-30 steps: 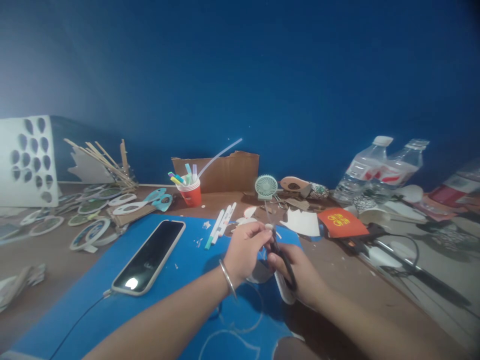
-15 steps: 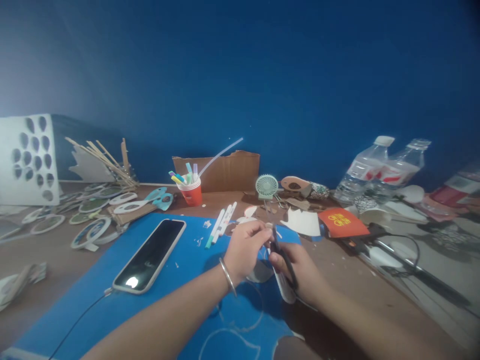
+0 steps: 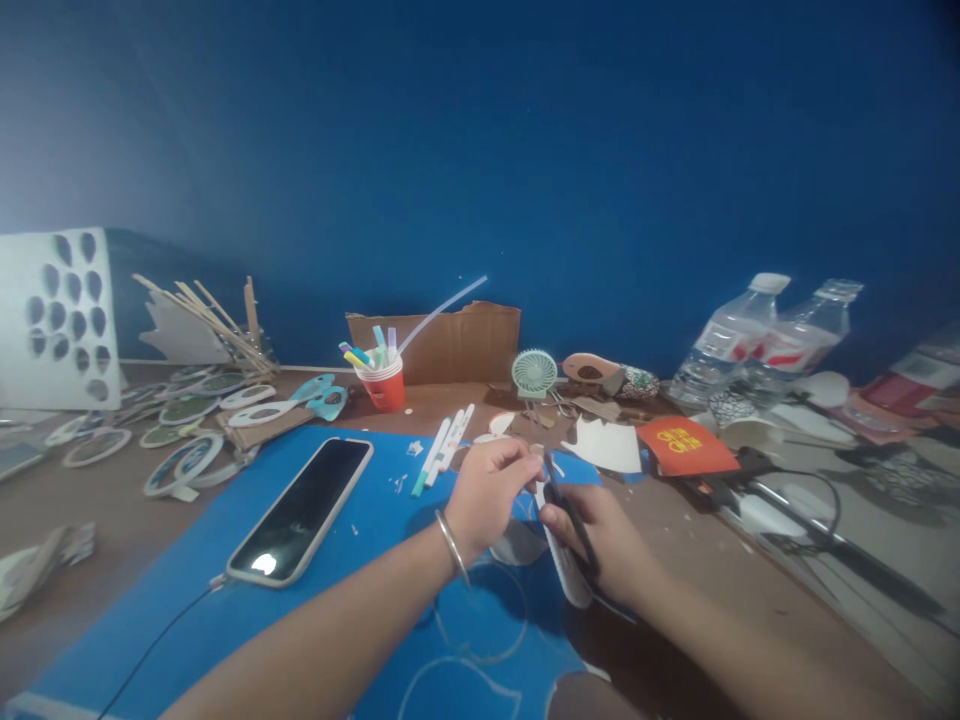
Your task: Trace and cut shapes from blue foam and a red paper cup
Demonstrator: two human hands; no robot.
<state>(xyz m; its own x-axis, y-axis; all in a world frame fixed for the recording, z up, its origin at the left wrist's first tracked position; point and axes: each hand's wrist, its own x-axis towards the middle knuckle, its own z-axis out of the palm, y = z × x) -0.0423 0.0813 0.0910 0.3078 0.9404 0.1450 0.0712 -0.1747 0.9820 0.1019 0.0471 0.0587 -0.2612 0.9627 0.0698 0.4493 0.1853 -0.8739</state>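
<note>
My left hand [image 3: 491, 495], with a silver bangle at the wrist, is closed in a pinch on a white paper piece [image 3: 561, 560]. That piece is a long narrow strip slanting down toward me. My right hand [image 3: 611, 545] is wrapped round dark-handled scissors [image 3: 576, 525], whose blades point up and away at the paper by my left fingertips. The exact spot where blades meet paper is partly hidden by my fingers. Below the hands lies a blue sheet [image 3: 375, 610] with drawn outlines, and a pale rounded cutout [image 3: 517, 543] rests on it.
A phone [image 3: 300, 515] on a cable lies left. Several markers [image 3: 442, 450], a red cup [image 3: 383, 385] of pens and a small green fan [image 3: 534, 373] stand beyond. An orange packet [image 3: 687, 446] and water bottles [image 3: 731, 335] are at right, paper rings [image 3: 182, 465] at left.
Both hands stay in nearly the same place. The white strip and the scissors have shifted very slightly, and more of the strip shows between my hands.
</note>
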